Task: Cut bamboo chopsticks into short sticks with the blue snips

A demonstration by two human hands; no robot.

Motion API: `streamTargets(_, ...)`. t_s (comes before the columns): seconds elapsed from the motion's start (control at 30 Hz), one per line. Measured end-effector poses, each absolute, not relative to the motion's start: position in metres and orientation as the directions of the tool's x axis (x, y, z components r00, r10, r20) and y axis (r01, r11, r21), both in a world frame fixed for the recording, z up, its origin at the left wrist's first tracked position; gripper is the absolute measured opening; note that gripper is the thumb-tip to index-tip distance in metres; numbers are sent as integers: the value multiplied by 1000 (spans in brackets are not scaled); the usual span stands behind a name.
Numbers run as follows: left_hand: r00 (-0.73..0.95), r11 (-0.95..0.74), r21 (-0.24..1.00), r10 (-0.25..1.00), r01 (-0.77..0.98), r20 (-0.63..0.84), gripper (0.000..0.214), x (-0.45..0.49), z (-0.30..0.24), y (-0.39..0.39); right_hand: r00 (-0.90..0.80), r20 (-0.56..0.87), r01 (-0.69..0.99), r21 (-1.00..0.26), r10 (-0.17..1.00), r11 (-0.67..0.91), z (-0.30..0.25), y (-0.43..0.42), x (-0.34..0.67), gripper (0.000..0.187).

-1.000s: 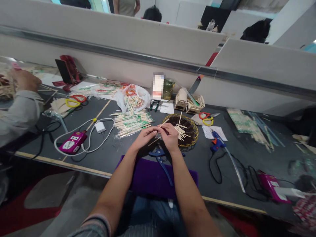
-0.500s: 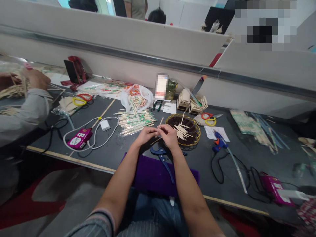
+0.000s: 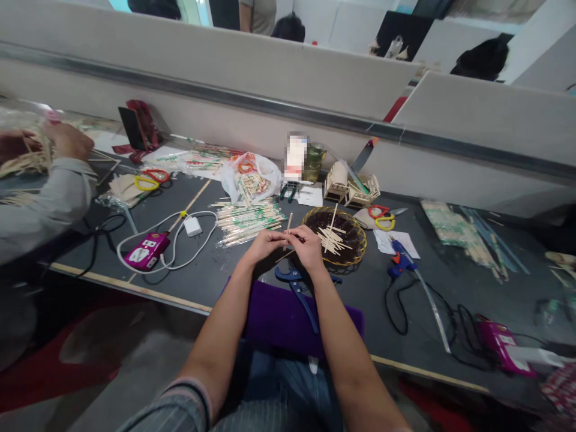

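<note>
My left hand (image 3: 265, 245) and my right hand (image 3: 308, 246) meet over the dark table (image 3: 216, 270), both pinched on a thin wooden stick (image 3: 288, 224) that pokes up between them. Just below my hands lies a blue-handled cutter (image 3: 294, 285), partly on a purple cloth (image 3: 279, 315). To the right of my right hand stands a round wire basket (image 3: 357, 246) with several short cut sticks in it. A pile of wrapped chopsticks (image 3: 247, 219) lies left of my hands.
A blue glue gun (image 3: 398, 259) with black cord lies right of the basket. Red-yellow scissors (image 3: 378, 216), small stick houses (image 3: 348, 186), a pink power strip (image 3: 146, 251) and white charger (image 3: 193, 226) are around. Another person's sleeve (image 3: 45, 198) works at far left.
The stick between my hands has swung from slanting right to nearly upright. My hands stay together in the same spot; the view has shifted slightly.
</note>
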State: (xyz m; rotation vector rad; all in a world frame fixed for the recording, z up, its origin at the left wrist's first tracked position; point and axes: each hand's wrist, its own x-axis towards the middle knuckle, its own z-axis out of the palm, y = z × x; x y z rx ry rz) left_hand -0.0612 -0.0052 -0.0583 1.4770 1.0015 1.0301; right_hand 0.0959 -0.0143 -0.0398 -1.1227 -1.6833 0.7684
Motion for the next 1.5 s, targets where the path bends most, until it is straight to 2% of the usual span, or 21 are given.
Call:
streamTargets(0.37,168,-94,992,980,-81,106,33,-50,-62,-8,-114,359,353,-857,926,375,-36,-15,93,19)
streamTargets(0.47,140,-85,991,985,-101,98,33,-49,-59,-8,-149,275,395,-864,950,312,-26,-21,98,26)
streamTargets(0.53,115,-48,988,991,-144,65,35,-49,-58,-8,-203,198,483,-832,959,274,-14,-34,108,32)
streamTargets(0.63,90,41,967,996,-250,-19,39,-46,-58,-7,-354,131,673,-651,926,350,2,-67,127,31)
streamTargets(0.73,83,86,947,995,-310,-64,42,-44,-59,-6,-447,17,800,-440,894,408,3,-100,144,52)
streamTargets(0.83,95,88,947,994,-310,-61,43,-42,-59,-5,-434,-149,880,-282,889,382,-8,-119,150,83)
streamTargets(0.93,95,77,948,994,-310,-50,42,-42,-59,-5,-375,-233,924,-177,897,340,-18,-122,148,93)
streamTargets(1.17,51,35,960,998,-278,-21,41,-44,-63,-3,-406,-133,913,-101,904,395,-7,-119,143,73)
streamTargets(1.23,32,15,966,999,-257,-7,39,-44,-63,-2,-421,-75,900,-163,904,405,2,-125,152,65)
streamTargets(1.3,7,-24,972,1000,-235,26,37,-44,-64,-1,-401,-3,876,-296,916,382,12,-128,162,59)
streamTargets(1.4,-50,-116,975,993,-192,109,32,-43,-63,0,-285,181,810,-480,941,337,21,-120,172,58)
streamTargets(1.5,-80,-199,974,978,-110,191,27,-43,-62,-1,-162,345,816,-481,925,322,18,-96,166,60)
